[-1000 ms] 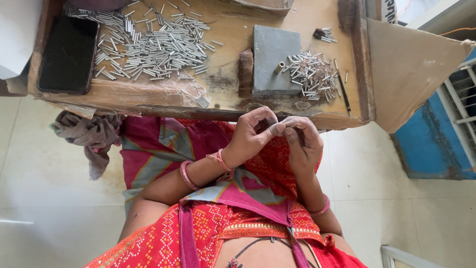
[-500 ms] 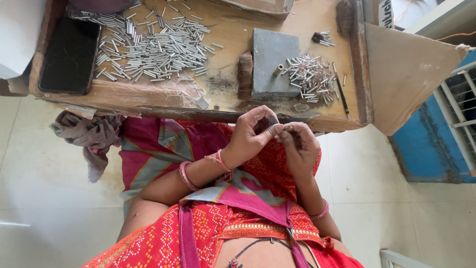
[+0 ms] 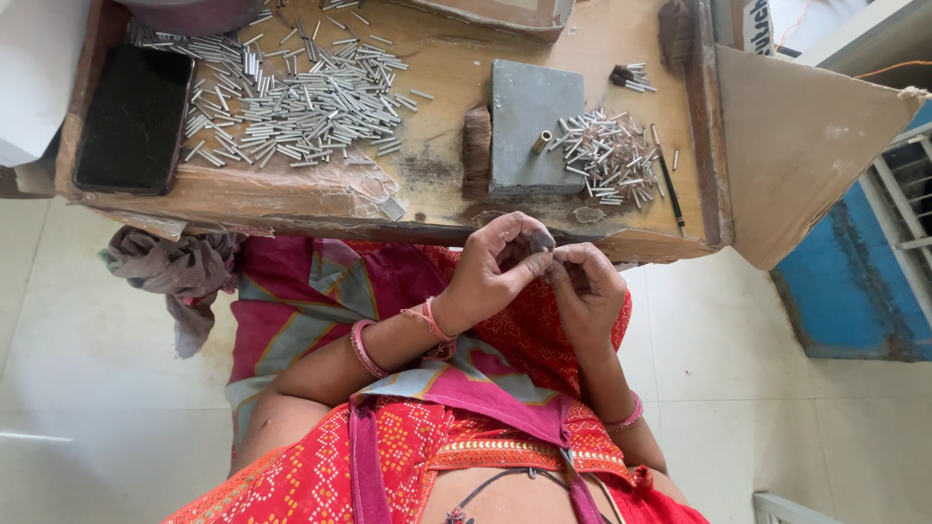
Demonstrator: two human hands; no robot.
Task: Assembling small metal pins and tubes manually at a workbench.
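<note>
My left hand (image 3: 497,267) and my right hand (image 3: 585,289) meet over my lap, just below the near edge of a low wooden work table (image 3: 291,189). Their fingertips pinch a small dark grey piece (image 3: 540,240) between them; its shape is too small to tell. On the table straight ahead lies a grey stone block (image 3: 527,124) with a small brass tube (image 3: 540,143) on it. A small heap of thin metal pins (image 3: 607,155) lies right of the block, and a large spread of metal pins (image 3: 282,92) covers the left half.
A black phone (image 3: 136,116) lies at the table's left end. A grey-brown cloth (image 3: 180,277) hangs off the near left edge. A thin dark rod (image 3: 672,192) lies by the right rim. Brown cardboard (image 3: 801,146) stands right of the table, a blue wall (image 3: 859,281) beyond it.
Both hands stay together over the lap, fingers shifting slightly around the small piece. The view has drifted a little; nothing on the table has moved.
</note>
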